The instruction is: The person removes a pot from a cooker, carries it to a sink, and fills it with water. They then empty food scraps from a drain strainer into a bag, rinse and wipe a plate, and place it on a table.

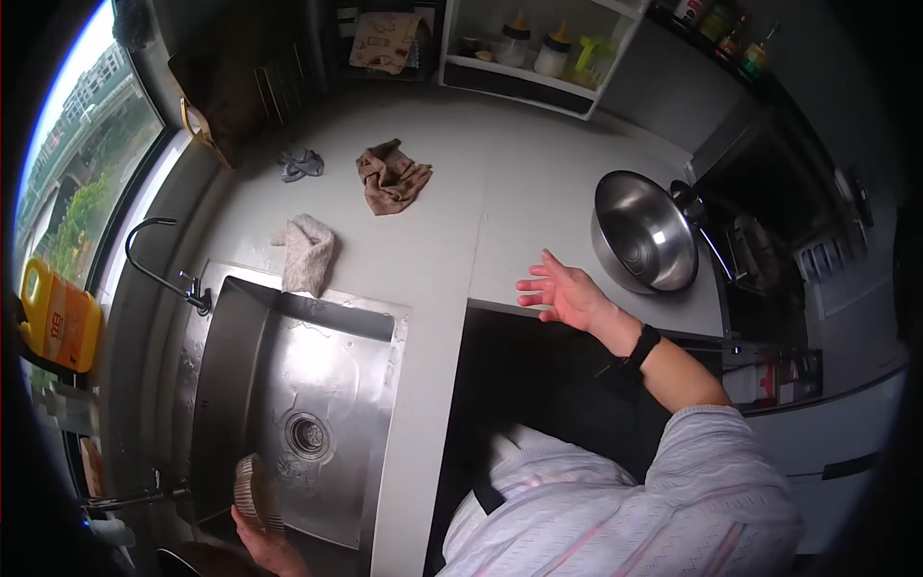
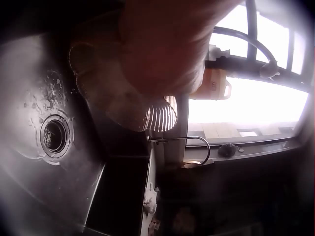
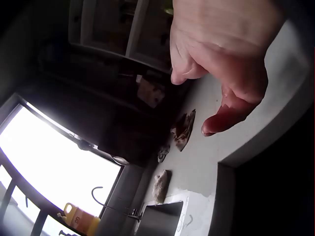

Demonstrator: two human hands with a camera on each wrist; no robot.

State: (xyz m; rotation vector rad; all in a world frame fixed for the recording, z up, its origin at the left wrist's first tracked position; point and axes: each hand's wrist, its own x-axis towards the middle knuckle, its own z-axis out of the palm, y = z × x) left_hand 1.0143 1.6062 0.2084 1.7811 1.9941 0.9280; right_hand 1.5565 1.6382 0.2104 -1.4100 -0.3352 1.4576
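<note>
Over the lower left of the steel sink (image 1: 377, 438), my left hand (image 1: 267, 550) holds a see-through fluted bowl (image 1: 248, 486) by its side. In the left wrist view the bowl's scalloped rim and ribbed wall (image 2: 161, 117) show beyond the hand (image 2: 165, 49), which hides part of it. My right hand (image 1: 565, 294) is held above the counter's front edge, fingers spread and nothing in them. In the right wrist view its thumb and fingers (image 3: 230, 114) hang loose over the counter. Nearest to it stands a large steel mixing bowl (image 1: 646, 231), to its right.
A pale cloth (image 1: 308, 255) lies at the sink's back edge, with a brown cloth (image 1: 390, 178) and a grey rag (image 1: 301, 165) farther back. A tap (image 1: 197, 293) curves up beside the sink. A yellow jug (image 1: 62, 322) stands by the window. A shelf (image 1: 524, 77) holds bottles.
</note>
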